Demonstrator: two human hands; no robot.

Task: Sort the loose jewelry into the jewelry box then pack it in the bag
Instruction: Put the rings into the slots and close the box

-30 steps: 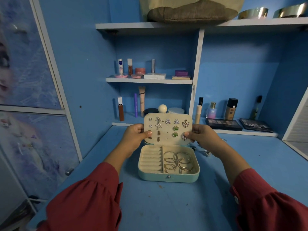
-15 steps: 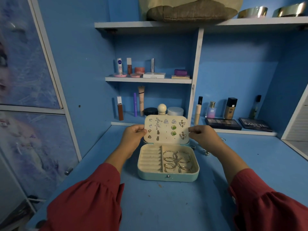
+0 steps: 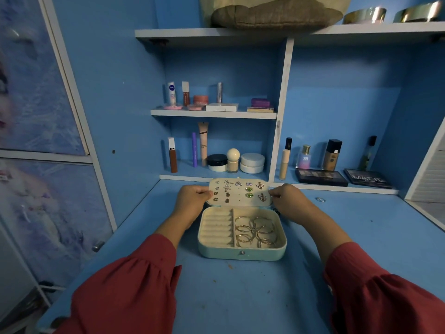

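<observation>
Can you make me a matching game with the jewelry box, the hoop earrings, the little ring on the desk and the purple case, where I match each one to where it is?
Things:
1. hoop earrings
2. stud earrings
3. loose ring
4. purple case

Places:
A. on the small upper shelf
B. pinned to the raised lid of the jewelry box
C. on the desk, to the right of the box
D. in the right compartment of the box

Pairs: 1-D, 2-B, 3-C, 4-A
</observation>
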